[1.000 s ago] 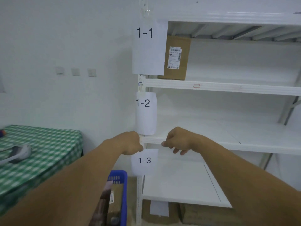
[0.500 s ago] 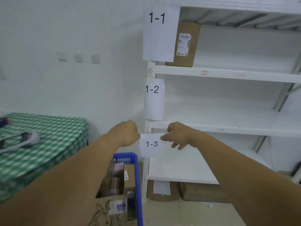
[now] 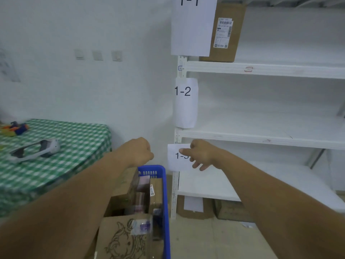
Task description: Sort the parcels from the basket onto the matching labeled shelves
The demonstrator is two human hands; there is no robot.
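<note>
A blue basket stands on the floor beside the white shelf rack, packed with several cardboard parcels. Paper labels hang on the rack's left post: 1-1, 1-2 and 1-3. One brown parcel stands upright on the 1-1 shelf. My right hand pinches the right edge of the 1-3 label, thumb across its print. My left hand is a fist above the basket's far end, a little left of the label, holding nothing I can see.
To the left, a table with a green checked cloth carries a grey-white device and small coloured items. Cardboard boxes sit on the floor under the lowest shelf. The 1-2 and 1-3 shelves hold nothing.
My view has tilted down, showing more of the basket. My left hand has come off the 1-3 label and moved left. My right hand stays on the label.
</note>
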